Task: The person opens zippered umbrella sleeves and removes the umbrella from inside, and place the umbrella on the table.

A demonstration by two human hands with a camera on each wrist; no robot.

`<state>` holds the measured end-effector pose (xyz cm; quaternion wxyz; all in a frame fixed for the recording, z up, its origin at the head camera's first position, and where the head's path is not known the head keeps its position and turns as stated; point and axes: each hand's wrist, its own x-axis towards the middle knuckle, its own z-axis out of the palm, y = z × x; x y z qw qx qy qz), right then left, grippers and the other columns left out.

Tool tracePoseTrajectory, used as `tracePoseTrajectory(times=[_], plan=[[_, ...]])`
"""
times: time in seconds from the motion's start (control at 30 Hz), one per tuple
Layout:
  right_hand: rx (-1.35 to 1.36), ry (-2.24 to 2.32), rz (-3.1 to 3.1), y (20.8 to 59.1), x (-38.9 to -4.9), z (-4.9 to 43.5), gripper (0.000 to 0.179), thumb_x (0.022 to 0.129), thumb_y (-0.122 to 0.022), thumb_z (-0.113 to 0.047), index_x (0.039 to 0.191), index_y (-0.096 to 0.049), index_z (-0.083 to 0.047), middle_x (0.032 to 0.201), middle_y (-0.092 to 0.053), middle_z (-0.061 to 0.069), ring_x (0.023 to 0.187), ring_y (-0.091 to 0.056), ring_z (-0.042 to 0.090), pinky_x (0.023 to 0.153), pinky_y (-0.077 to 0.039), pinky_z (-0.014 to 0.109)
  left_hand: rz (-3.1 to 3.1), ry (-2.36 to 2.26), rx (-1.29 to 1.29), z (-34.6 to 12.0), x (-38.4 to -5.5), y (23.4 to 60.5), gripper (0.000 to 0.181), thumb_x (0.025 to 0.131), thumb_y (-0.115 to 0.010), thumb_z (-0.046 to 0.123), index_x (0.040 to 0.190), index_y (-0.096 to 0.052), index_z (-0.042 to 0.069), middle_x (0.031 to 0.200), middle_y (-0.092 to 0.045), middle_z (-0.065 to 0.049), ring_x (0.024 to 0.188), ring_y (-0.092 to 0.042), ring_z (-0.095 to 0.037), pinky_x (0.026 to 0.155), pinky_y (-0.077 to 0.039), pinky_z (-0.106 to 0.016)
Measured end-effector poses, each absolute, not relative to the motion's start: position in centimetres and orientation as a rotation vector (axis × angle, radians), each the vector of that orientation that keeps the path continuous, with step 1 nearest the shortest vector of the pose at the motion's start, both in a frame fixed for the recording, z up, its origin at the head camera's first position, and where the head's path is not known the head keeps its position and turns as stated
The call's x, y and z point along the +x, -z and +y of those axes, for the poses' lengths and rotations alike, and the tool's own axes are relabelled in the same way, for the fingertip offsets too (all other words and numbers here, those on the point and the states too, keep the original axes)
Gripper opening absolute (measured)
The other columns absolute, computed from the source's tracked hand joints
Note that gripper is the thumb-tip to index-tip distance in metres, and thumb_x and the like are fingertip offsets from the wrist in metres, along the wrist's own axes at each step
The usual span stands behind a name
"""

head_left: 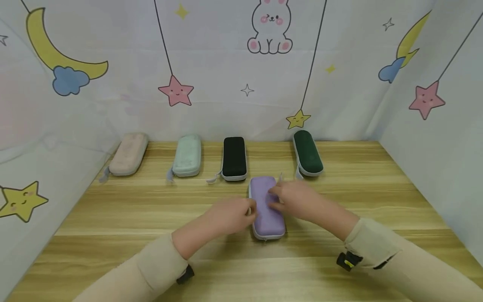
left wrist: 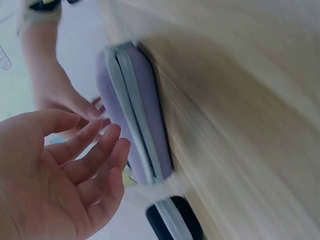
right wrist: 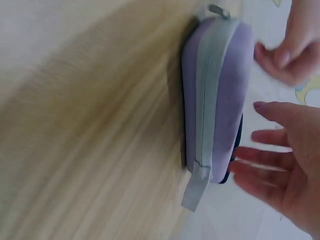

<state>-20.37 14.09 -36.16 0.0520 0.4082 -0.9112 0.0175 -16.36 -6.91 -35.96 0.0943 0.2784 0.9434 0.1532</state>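
Observation:
A lavender zippered case (head_left: 267,207) lies flat on the wooden table, its long side running away from me. My left hand (head_left: 232,214) is at its left side, fingers loosely bent beside the lid edge. On the other side, my right hand (head_left: 298,199) reaches over the case's right edge with fingers spread and slightly bent. In the right wrist view, a pale grey zip (right wrist: 206,95) runs closed along the case's side. A metal zip pull (right wrist: 218,10) sits at one end and a grey fabric strap (right wrist: 196,189) at the other. Neither hand grips the case.
Along the back of the table (head_left: 132,235) lie a pink case (head_left: 130,154), a mint case (head_left: 188,155), a black case (head_left: 234,157) and a dark green case (head_left: 308,152). A white printed cloth (head_left: 219,54) hangs behind and at both sides.

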Motion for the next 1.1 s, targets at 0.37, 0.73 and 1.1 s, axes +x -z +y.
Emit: tracePoseTrajectory(times=[0.37, 0.73, 1.1], plan=[[1.815, 0.009, -1.928, 38.0, -16.3, 14.1, 0.02, 0.08, -0.079, -0.022, 0.098, -0.073, -0.016, 0.093, -0.059, -0.002, 0.082, -0.055, 0.015, 0.076, -0.048, 0.028, 2.889, -0.513, 0.771, -7.4, -21.9, 37.9, 0.045, 0.099, -0.058, 0.033, 0.136, -0.052, 0.007, 0.129, -0.053, -0.012, 0.116, -0.055, -0.025, 0.092, -0.046, -0.038], [1.88, 0.533, -1.746, 39.5, -15.3, 12.9, 0.01, 0.09, -0.065, -0.026, 0.086, -0.074, -0.025, 0.087, -0.051, -0.005, 0.078, -0.046, 0.014, 0.074, -0.038, 0.03, 2.788, -0.497, 0.876, -5.9, -23.8, 39.0, 0.081, 0.095, -0.053, 0.056, 0.153, -0.028, 0.006, 0.157, -0.026, -0.012, 0.143, -0.025, -0.03, 0.112, -0.027, -0.042], [1.713, 0.395, -2.045, 39.4, -13.2, 12.0, 0.02, 0.08, -0.072, -0.022, 0.073, -0.054, -0.017, 0.063, -0.055, -0.006, 0.054, -0.053, 0.008, 0.044, -0.042, 0.025, 2.752, -0.35, 0.862, -5.4, -23.4, 39.1, 0.099, 0.09, -0.054, 0.064, 0.154, -0.015, -0.003, 0.157, -0.021, -0.019, 0.144, -0.022, -0.03, 0.114, -0.023, -0.036]])
